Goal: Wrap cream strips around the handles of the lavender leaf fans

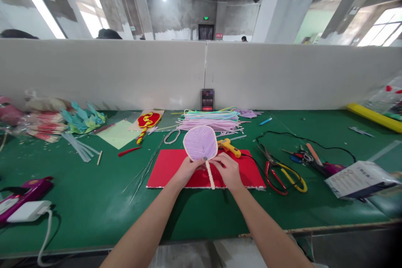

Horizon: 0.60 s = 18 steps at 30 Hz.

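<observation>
A small hand fan (200, 142) with a lilac pipe-cleaner face, a cream rim and a cream fuzzy handle is held up between my two hands. My left hand (190, 169) is closed on the lower left of the rim, its thumb near the top of the handle. On the other side, my right hand (228, 169) pinches the fan where face and handle meet. Below both hands lies a red board (166, 169). A yellow glue gun (230, 147) rests at its back edge, just behind my right hand.
Lilac and mint pipe cleaners (210, 122) lie in a bundle behind the fan. Pliers and scissors (282, 171) lie to the right, beside a black cable and a white box (358, 180). A red-and-yellow fan (148, 122) and a purple power strip (36, 188) are on the left.
</observation>
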### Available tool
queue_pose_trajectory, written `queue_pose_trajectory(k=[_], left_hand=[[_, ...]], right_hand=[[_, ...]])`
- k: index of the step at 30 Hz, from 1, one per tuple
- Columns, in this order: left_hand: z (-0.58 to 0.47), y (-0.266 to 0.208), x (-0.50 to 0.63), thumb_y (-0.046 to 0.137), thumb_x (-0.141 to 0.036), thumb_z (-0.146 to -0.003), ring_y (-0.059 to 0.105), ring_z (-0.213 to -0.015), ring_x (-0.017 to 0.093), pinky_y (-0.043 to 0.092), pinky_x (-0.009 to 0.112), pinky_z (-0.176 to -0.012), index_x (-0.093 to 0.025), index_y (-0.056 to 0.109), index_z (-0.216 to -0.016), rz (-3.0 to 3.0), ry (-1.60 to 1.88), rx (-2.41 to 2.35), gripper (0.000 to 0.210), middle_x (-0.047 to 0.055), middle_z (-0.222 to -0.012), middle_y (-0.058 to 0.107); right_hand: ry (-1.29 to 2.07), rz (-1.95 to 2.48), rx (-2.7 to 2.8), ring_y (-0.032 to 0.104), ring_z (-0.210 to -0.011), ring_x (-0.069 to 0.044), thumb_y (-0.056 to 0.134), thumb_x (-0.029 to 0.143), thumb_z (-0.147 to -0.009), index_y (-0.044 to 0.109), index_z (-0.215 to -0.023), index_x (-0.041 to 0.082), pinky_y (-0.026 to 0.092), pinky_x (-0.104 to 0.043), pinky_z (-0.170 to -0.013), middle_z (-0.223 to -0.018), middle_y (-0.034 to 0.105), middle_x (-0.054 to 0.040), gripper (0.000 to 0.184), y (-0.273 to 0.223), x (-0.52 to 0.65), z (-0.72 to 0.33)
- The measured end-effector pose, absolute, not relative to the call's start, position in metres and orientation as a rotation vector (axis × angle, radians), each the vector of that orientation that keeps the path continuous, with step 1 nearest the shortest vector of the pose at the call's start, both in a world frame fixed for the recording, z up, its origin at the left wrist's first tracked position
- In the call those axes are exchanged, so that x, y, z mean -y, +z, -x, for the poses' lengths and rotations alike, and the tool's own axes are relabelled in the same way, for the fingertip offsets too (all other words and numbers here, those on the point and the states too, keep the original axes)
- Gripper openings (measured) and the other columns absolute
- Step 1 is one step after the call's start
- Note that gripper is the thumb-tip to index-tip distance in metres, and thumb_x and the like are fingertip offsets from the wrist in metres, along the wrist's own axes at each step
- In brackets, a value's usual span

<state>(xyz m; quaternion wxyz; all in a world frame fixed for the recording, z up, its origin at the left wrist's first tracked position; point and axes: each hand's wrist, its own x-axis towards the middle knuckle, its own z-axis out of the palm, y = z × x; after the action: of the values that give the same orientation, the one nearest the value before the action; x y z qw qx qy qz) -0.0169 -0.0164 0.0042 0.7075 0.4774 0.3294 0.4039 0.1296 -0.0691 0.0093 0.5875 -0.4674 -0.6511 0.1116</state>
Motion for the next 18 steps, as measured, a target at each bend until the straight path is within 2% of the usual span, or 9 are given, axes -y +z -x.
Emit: queue_pose_trajectory(k=[3,18], left_hand=[[0.0164,0.0051,0.0165,0.072,-0.029,-0.060,0.058,-0.063,0.014,0.047,0.028,-0.063,-0.010,0.064,-0.085,-1.029,0.918,-0.716,0.032,0.006,-0.073,0.066],[0.0185,0.0033,0.0128,0.070,-0.031,-0.061,0.059,-0.062,0.014,0.047,0.027,-0.062,-0.011,0.064,-0.079,-1.073,0.904,-0.721,0.027,0.005,-0.070,0.066]], right_hand=[[0.267,1.111,1.505,0.058,-0.068,-0.015,0.053,0.028,-0.081,0.063,-0.076,0.021,0.048,-0.028,-0.067,-0.070,0.061,-0.0023,0.013,0.0098,0.0681,-0.1293],[0.261,1.151,1.472,0.059,-0.070,-0.015,0.054,0.026,-0.080,0.063,-0.079,0.021,0.047,-0.027,-0.068,-0.074,0.062,-0.0016,0.010,0.0111,0.0677,-0.1308]])
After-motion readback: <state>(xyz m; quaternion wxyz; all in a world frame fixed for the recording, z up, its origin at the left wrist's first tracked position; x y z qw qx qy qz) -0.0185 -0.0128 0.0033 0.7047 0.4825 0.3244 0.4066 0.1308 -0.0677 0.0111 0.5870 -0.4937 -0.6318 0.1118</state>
